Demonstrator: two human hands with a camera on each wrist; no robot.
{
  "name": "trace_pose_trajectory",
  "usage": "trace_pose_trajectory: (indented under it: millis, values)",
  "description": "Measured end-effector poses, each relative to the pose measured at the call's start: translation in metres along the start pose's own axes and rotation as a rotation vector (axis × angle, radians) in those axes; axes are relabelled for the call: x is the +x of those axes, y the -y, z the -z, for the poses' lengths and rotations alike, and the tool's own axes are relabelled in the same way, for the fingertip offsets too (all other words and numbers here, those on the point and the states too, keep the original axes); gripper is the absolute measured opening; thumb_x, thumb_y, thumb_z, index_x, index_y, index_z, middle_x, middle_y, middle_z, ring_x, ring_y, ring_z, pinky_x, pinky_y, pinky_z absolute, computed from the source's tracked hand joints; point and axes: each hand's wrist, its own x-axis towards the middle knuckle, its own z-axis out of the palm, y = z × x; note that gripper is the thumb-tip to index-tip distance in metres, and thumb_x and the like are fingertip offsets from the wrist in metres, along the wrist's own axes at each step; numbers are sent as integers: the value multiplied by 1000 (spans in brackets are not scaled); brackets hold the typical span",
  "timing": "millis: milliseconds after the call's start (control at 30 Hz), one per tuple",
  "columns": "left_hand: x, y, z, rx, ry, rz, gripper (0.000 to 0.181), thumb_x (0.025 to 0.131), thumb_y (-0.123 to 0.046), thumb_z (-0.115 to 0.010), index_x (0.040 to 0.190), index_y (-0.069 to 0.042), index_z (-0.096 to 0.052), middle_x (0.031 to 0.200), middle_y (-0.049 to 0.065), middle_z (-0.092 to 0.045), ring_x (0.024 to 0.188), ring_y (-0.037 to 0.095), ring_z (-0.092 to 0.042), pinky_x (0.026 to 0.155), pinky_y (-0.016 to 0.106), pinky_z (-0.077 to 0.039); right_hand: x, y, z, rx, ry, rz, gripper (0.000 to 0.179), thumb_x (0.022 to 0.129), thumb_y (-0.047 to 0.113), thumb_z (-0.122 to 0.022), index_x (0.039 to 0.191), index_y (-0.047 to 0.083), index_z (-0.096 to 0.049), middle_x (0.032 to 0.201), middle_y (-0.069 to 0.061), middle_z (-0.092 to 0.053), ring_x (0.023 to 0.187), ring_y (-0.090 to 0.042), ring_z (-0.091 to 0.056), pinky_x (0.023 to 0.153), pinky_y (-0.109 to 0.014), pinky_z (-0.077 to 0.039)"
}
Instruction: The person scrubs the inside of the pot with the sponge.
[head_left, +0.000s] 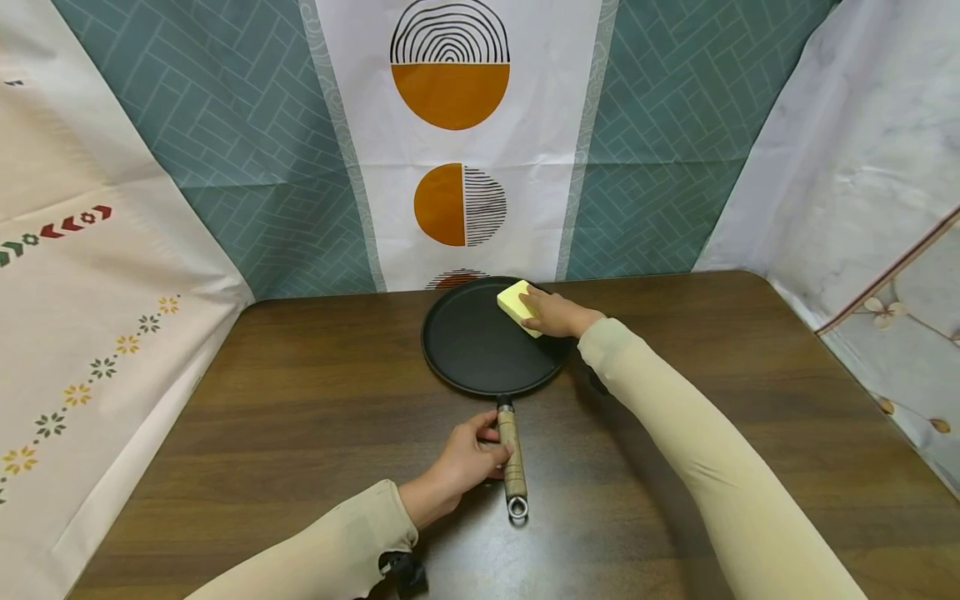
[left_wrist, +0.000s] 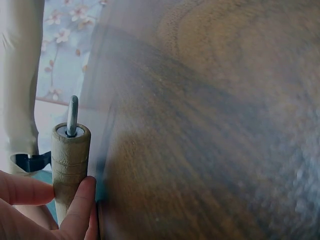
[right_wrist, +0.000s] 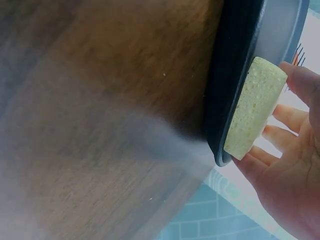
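Observation:
A flat round black crepe pan (head_left: pixel 480 350) lies near the far edge of the table, its wooden handle (head_left: pixel 513 454) pointing toward me. My left hand (head_left: pixel 467 454) pinches that handle from the left, thumb and fingers on either side of it. In the left wrist view the handle (left_wrist: pixel 71 155) ends in a metal ring (left_wrist: pixel 73 115). My right hand (head_left: pixel 557 313) holds a pale yellow sponge (head_left: pixel 517 302) against the upper right of the pan's surface. Seen from the right wrist, the sponge (right_wrist: pixel 256 107) lies just inside the pan's rim, with thumb and fingertips along its edges.
The brown wooden table (head_left: pixel 337 450) extends on both sides of the pan. Behind it hangs a patterned cloth (head_left: pixel 262 142) in teal and white with orange half circles. More printed fabric (head_left: pixel 112 333) drapes along the left side, and pale floral fabric (head_left: pixel 862 167) along the right.

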Motion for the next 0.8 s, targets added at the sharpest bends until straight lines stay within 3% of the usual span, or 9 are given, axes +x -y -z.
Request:
trace_pose_trajectory:
  millis: [800]
  values:
    - [-1,0,0,-3,3,-2,62,88,7,-61,140,16,-30,107,20,-45,77,16,-56,67,35,-60,-26,0,-17,30,-74,39,65,101,31,-50,152,2,-21,158,-21,-11,132,-50,-30,109,-58,-32]
